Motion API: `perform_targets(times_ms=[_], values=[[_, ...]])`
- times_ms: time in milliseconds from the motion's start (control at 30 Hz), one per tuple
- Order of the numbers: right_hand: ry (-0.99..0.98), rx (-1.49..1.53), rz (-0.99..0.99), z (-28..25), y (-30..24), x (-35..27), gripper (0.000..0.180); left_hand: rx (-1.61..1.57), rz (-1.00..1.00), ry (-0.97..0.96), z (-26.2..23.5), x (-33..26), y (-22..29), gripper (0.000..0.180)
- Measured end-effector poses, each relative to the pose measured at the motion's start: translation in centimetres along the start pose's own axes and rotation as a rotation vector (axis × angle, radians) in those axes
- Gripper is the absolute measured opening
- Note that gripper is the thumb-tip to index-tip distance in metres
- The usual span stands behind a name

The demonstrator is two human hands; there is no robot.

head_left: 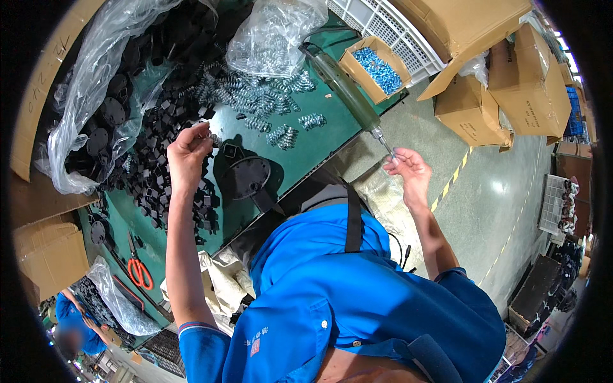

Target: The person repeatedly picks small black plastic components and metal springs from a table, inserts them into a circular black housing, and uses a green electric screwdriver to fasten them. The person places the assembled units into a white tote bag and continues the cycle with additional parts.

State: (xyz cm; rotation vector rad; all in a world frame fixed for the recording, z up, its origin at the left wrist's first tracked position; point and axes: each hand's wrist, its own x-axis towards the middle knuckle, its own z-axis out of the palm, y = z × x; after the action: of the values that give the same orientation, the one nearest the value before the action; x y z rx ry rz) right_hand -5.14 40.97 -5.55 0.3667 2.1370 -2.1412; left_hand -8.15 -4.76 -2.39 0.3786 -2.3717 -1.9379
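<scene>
My left hand [188, 156] is closed in a pinch over the green table, with a small shiny coil spring [216, 140] at its fingertips. Just right of it a round black plastic base [248, 175] with a square stem lies near the table edge. My right hand [410, 171] is out past that edge, its thumb and finger pinched together at the tip of a green power screwdriver [348, 92]. Whatever small piece those fingers hold is too hard to make out. Loose coil springs [268, 96] are heaped at the far side, beside a pile of small black square plastic parts [156, 143].
An open carton of blue screws [382, 69] stands by a white plastic crate [405, 32]. Clear bags [274, 35] lie at the back. Orange-handled scissors [138, 270] are at the left. Cardboard boxes [472, 115] stand to the right; another person [80, 325] is at lower left.
</scene>
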Motion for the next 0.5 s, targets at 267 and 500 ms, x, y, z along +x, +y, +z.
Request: perform_targets(times_ms=[267, 500], values=[[0.017, -0.132, -0.056, -0.1, 0.3, -0.2, 0.022, 0.724, -0.019, 0.058, 1.4, 1.4, 4.3, 0.032], [-0.029, -0.022, -0.092, -0.3, 1.2, 0.2, 0.022, 0.516, 0.094, -0.020, 0.4, 4.5, 2.9, 0.025]])
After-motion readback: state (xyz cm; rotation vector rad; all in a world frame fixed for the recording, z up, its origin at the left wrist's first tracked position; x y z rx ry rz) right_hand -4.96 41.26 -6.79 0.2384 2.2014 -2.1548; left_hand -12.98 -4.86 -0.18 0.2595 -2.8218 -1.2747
